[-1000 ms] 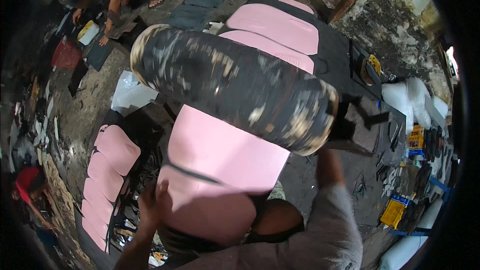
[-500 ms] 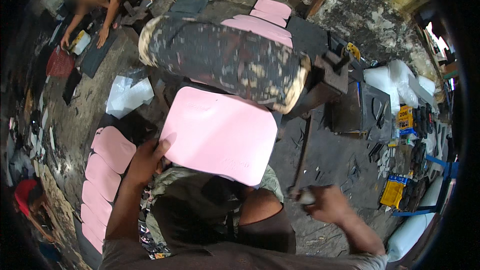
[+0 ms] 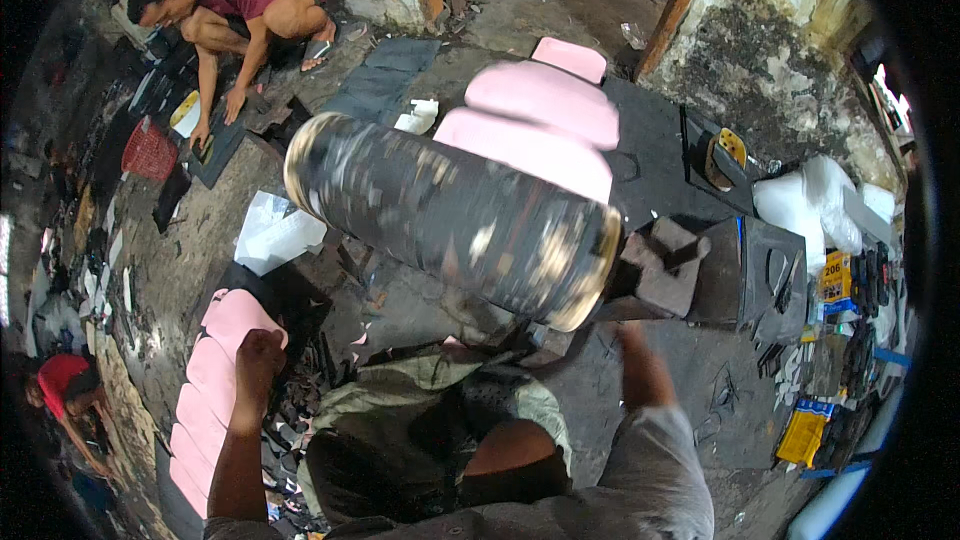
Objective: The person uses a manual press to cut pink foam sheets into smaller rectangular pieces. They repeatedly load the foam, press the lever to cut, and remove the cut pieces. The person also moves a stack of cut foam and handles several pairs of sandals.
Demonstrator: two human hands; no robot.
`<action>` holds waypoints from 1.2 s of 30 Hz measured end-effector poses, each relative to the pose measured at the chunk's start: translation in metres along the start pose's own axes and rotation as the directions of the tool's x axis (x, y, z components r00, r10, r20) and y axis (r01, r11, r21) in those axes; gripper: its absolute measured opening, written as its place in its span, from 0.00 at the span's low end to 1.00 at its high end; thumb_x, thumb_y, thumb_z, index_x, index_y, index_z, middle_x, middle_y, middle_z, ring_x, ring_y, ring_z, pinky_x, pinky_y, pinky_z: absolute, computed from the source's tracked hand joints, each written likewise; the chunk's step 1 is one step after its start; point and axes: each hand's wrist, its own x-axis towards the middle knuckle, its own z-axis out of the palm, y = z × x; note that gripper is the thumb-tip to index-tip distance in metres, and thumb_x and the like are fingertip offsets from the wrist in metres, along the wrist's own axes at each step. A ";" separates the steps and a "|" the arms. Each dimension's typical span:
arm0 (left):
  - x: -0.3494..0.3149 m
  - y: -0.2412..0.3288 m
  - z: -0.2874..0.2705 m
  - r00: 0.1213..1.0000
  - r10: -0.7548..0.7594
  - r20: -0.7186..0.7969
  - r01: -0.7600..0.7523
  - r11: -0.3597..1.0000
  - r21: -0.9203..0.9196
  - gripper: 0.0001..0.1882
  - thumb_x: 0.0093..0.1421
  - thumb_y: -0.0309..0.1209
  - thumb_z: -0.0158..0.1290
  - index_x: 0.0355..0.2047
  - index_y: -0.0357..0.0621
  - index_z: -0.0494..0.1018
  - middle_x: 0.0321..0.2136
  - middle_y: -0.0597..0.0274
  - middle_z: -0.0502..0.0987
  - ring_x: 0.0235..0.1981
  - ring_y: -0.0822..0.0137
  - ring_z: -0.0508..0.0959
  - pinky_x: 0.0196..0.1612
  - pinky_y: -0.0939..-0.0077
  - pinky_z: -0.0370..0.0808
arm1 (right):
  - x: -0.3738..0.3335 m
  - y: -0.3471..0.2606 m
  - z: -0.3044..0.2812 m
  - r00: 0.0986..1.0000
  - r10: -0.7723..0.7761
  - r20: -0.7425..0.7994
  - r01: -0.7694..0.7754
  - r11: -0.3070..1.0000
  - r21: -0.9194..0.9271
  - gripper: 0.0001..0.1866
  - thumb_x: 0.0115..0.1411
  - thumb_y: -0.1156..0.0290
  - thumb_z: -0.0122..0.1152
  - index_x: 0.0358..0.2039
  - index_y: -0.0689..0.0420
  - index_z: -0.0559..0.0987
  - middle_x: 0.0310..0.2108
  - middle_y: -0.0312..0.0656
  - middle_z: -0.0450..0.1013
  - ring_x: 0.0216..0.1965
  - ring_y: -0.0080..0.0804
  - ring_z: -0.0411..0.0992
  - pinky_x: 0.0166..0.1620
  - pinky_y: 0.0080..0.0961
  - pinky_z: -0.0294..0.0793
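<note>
My left hand [image 3: 261, 358] is closed at the edge of the top pink sheet [image 3: 236, 312] in an overlapping row on my left. Its fingertips are partly hidden. My right hand [image 3: 630, 334] reaches forward to the right end of a big dark roller [image 3: 450, 215], where its fingers are hidden; any tool in it cannot be seen. The roller lies crosswise in front of my knees, patched with black and pale flakes and slightly blurred. Beyond it lie more pink sheets [image 3: 545, 105], overlapping one another.
A dark metal block [image 3: 668, 265] stands by the roller's right end. White plastic bundles [image 3: 805, 205] and yellow-blue packets [image 3: 805, 433] lie at right. Far left, a crouching person [image 3: 250, 15] works near a red basket [image 3: 150, 148]; another person [image 3: 70, 390] bends lower down.
The pink sheet has left my lap, and my left hand has moved left to the row. My right hand has moved forward to the roller; the long thin tool it held is out of sight.
</note>
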 end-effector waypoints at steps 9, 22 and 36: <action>0.086 -0.233 -0.241 0.919 0.240 -0.314 0.100 0.628 0.772 0.53 0.37 0.52 0.75 0.57 0.33 0.63 0.55 0.41 0.68 0.57 0.42 0.67 0.59 0.52 0.66 | -0.259 -0.011 -0.201 0.990 0.016 0.141 -0.027 0.997 0.078 0.19 0.42 0.67 0.72 0.38 0.55 0.83 0.34 0.53 0.80 0.36 0.51 0.79 0.41 0.41 0.79; 0.120 -0.277 -0.288 0.921 -0.261 -0.290 0.386 0.494 0.779 0.81 0.24 0.68 0.71 0.73 0.56 0.36 0.73 0.58 0.39 0.73 0.49 0.39 0.63 0.20 0.49 | -0.166 -0.002 -0.279 0.832 -0.158 -0.532 0.114 0.987 -0.115 0.10 0.52 0.78 0.58 0.36 0.63 0.75 0.22 0.49 0.68 0.24 0.35 0.63 0.32 0.35 0.68; 0.096 -0.232 -0.286 0.976 -0.031 -0.217 0.196 0.569 0.799 0.80 0.23 0.66 0.72 0.70 0.33 0.45 0.59 0.37 0.67 0.61 0.48 0.68 0.58 0.44 0.67 | -0.176 -0.028 -0.289 0.866 -0.135 -0.481 0.033 0.976 -0.214 0.18 0.51 0.71 0.65 0.43 0.62 0.80 0.34 0.60 0.78 0.38 0.60 0.76 0.42 0.43 0.75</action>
